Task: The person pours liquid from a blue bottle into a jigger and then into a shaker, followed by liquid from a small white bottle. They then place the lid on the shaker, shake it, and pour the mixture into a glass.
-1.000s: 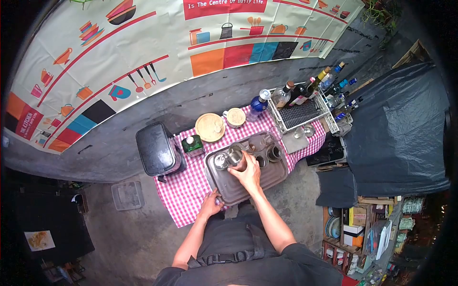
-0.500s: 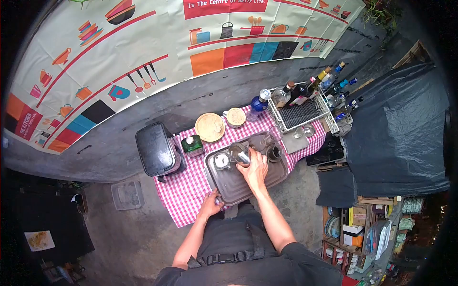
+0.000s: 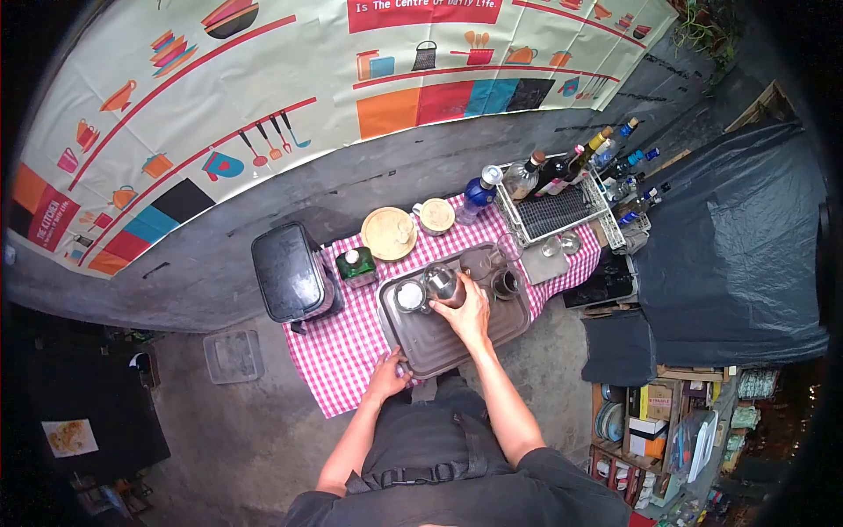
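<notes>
A grey-brown tray [image 3: 421, 347] lies on a pink checked cloth [image 3: 325, 369]. My right hand [image 3: 467, 312] is wrapped round a glass vessel [image 3: 442, 283] with a shiny top, over the tray. Just left of it stands a glass jar [image 3: 409, 296] with white contents. A dark glass [image 3: 505, 283] stands on the tray to the right of my hand. My left hand [image 3: 387, 376] is at the tray's front left corner, with its fingers around a small thing too hidden to make out.
Behind the tray are a green bottle [image 3: 356, 266], a wooden lid [image 3: 389, 234], a mug [image 3: 435, 216] and a blue bottle [image 3: 479, 191]. A wire basket [image 3: 549, 211] with bottles stands back right; a black bin [image 3: 290, 272] stands left.
The view has shifted slightly. The glass vessel in my right hand has changed its tilt a little, and its shiny top shows more. My left hand has stayed at the tray's corner.
</notes>
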Tool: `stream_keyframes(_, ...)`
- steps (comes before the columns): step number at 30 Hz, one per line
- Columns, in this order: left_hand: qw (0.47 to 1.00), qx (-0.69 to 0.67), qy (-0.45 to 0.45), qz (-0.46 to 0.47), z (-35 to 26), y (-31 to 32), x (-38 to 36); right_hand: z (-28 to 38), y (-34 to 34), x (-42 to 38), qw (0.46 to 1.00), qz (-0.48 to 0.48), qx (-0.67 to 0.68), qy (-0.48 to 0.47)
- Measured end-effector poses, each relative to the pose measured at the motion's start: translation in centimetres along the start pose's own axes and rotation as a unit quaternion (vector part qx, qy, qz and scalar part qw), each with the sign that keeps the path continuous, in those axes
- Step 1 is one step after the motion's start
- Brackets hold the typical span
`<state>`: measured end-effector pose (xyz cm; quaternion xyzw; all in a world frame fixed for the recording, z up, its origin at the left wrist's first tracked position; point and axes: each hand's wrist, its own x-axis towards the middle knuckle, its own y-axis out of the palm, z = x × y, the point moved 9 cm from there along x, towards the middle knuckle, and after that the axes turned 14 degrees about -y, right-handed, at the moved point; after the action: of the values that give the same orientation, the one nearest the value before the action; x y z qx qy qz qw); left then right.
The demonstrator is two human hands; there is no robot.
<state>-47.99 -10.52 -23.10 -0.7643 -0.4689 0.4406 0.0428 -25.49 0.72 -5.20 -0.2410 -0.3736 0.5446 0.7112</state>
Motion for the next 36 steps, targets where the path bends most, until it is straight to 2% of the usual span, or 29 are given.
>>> stream_keyframes(4,1.000,0.009,-0.004,0.003,0.3,0.2,0.2,0.9,0.9,-0.4,0.998,0.034,0.055,-0.025)
stream_keyframes(6,1.000,0.007,-0.005,0.005,0.4,0.3,0.2,1.8,0.9,-0.5,0.997,0.038,0.039,-0.055)
stream_keyframes(8,1.000,0.006,-0.005,0.006,0.3,0.2,0.1,3.5,1.2,-0.3,0.991,0.053,0.002,-0.125)
stream_keyframes(13,1.000,0.000,0.000,0.001,0.4,0.3,0.2,5.5,2.4,0.4,0.984,0.098,-0.035,-0.142)
stream_keyframes(22,1.000,0.004,0.002,0.000,0.7,0.6,0.5,7.1,2.4,2.1,0.979,0.109,-0.090,-0.144)
stream_keyframes(28,1.000,-0.003,-0.008,0.003,0.7,0.6,0.4,6.8,1.2,2.7,0.985,0.084,-0.053,-0.138)
stream_keyframes(33,1.000,-0.001,0.009,-0.004,1.1,0.9,0.8,5.7,1.2,2.7,0.987,0.107,-0.050,-0.107)
stream_keyframes(36,1.000,-0.004,0.016,-0.008,1.1,1.0,1.0,5.3,0.8,2.4,0.989,0.078,-0.057,-0.112)
